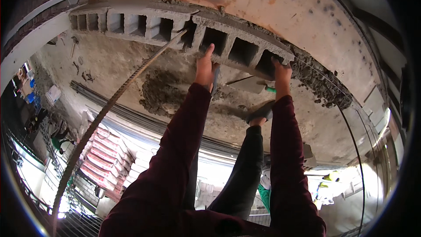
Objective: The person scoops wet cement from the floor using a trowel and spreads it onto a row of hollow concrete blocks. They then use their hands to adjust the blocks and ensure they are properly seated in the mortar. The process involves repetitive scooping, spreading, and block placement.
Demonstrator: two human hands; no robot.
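A grey concrete hollow block [226,49] lies at the right end of a row of like blocks [148,28], its openings facing me. Both my hands grip it along its near side. My left hand [205,67] holds the wall by one opening, thumb up. Toward the block's right end, my right hand [282,72] is closed on the wall, with fingertips in the last opening. Beyond that end runs a strip of rough wet mortar [322,79]. A trowel [250,84] with a green handle lies on the floor just below the block.
A ribbed steel bar [118,92] slants from the row toward the lower left. Wet mortar [160,94] is heaped on the floor. Long thin bars [127,112] lie behind my feet, near stacked bags [105,158]. A dark rod [353,145] stands right; a thin string passes over the mortar strip.
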